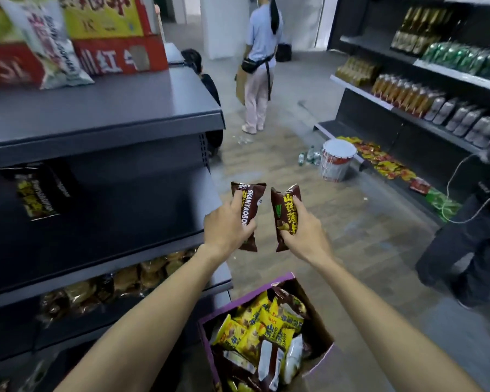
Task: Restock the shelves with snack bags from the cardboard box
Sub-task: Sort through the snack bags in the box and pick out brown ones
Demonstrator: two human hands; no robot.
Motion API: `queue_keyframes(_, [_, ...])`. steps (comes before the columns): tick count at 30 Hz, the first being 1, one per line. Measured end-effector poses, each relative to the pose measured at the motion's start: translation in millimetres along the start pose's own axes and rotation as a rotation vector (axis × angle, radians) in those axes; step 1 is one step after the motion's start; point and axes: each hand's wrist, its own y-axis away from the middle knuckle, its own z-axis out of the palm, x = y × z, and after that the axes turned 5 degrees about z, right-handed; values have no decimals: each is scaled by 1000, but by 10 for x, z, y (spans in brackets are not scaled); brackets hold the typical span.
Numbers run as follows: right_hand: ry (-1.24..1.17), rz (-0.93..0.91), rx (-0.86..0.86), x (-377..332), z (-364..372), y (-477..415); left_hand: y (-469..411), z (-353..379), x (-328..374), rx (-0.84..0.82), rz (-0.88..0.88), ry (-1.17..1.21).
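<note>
Your left hand (228,227) is clenched round one brown snack bag (248,213) | your right hand (303,230) is clenched round a second brown bag (283,213), both upright above the aisle floor | cardboard box (320,329) below holds perhaps seven yellow bags (262,325), count blurred | one dark bag (41,193) on the middle shelf (125,222).

Below the cardboard box (317,360), the frame edge cuts off its bags; the lower shelf (102,290) packets blur.
</note>
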Motion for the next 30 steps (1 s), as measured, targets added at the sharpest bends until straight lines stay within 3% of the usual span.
queue_keyframes(7, [-161, -253, 201, -589, -504, -190, -67, -629, 0, 266, 30, -147])
queue_keyframes(12, [-266, -464, 296, -1261, -1041, -283, -215, -1462, 26, 445, 36, -167])
queue_keyframes(16, [-324, -583, 298, -1717, -1160, -311, -194, -1860, -199, 363, -75, 111])
queue_keyframes(20, [-437, -518, 225, -1510, -866, -157, 483, -1214, -495, 289, -200, 314])
queue_keyframes(23, [-385, -480, 180, -1257, -592, -48, 914, -755, -723, 243, -234, 129])
queue_keyframes(30, [-310, -578, 78, -1427, -167, 258, 955, -977, -1156, 312, -196, -161])
